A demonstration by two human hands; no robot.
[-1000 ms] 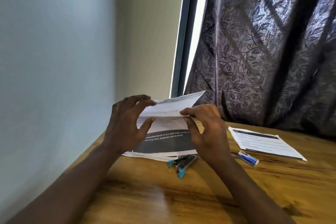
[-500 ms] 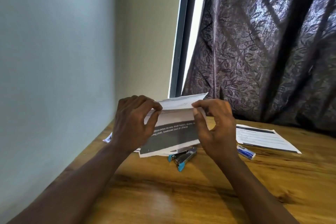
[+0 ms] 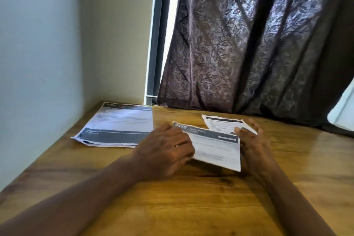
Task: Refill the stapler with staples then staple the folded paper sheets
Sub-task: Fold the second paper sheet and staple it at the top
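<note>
A folded printed sheet (image 3: 216, 147) with a dark header band lies on the wooden table (image 3: 182, 203) between my hands. My left hand (image 3: 164, 151) grips its left edge, fingers curled over it. My right hand (image 3: 252, 143) holds its right edge with the fingers spread along the paper. A second folded sheet (image 3: 224, 124) lies just behind, partly under my right fingers. A flat stack of printed sheets (image 3: 118, 126) rests at the left back of the table. The stapler and the staple box are hidden from view.
A dark patterned curtain (image 3: 249, 44) hangs along the back edge of the table. A pale wall (image 3: 38, 63) borders the table on the left. A white object (image 3: 342, 111) shows at the right edge.
The sheet was held up in the air between both hands; it now lies low on the table, moved right. The stapler and staple box are no longer visible.
</note>
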